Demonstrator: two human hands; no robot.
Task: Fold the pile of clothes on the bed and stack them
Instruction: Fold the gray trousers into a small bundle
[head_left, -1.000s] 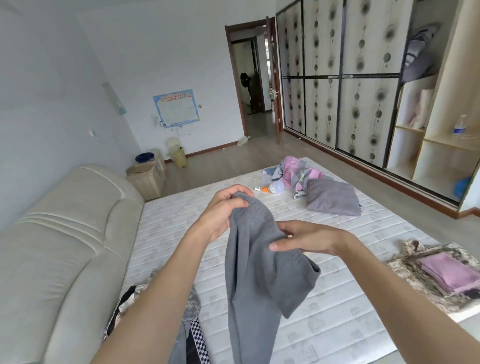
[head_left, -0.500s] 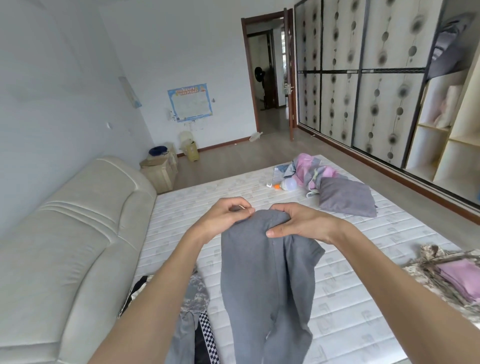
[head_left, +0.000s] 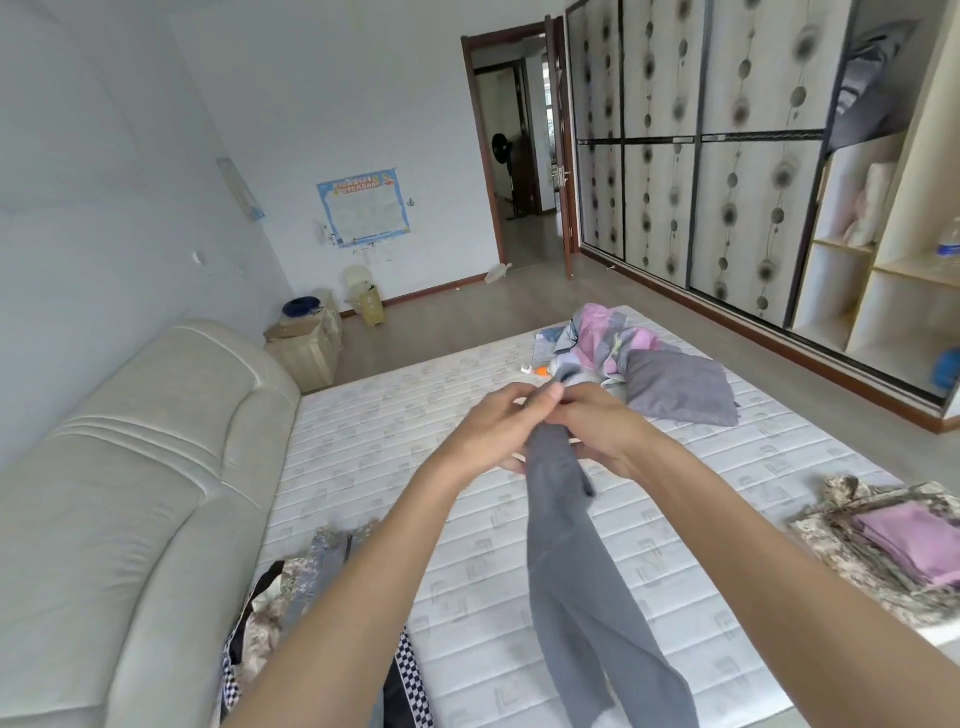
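both hands (head_left: 545, 431) now closer together, gripping grey garment (head_left: 571, 561)

Two bare forearms reach forward, hands meeting at centre. The left hand (head_left: 491, 431) and right hand (head_left: 597, 431) touch, each with a pinching grip on grey cloth (head_left: 566, 545).

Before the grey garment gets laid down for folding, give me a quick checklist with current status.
1. Left hand grip on the grey garment: ok, fingers curled at its top.
2. Right hand grip on it: ok.
3. Garment hanging free: ok, it hangs over the mattress.
4. Garment spread flat: not ok, bunched narrow.
5. Bare mattress ahead to lay it: ok.
6. Folded stack on the right ready: ok, pink piece on top.
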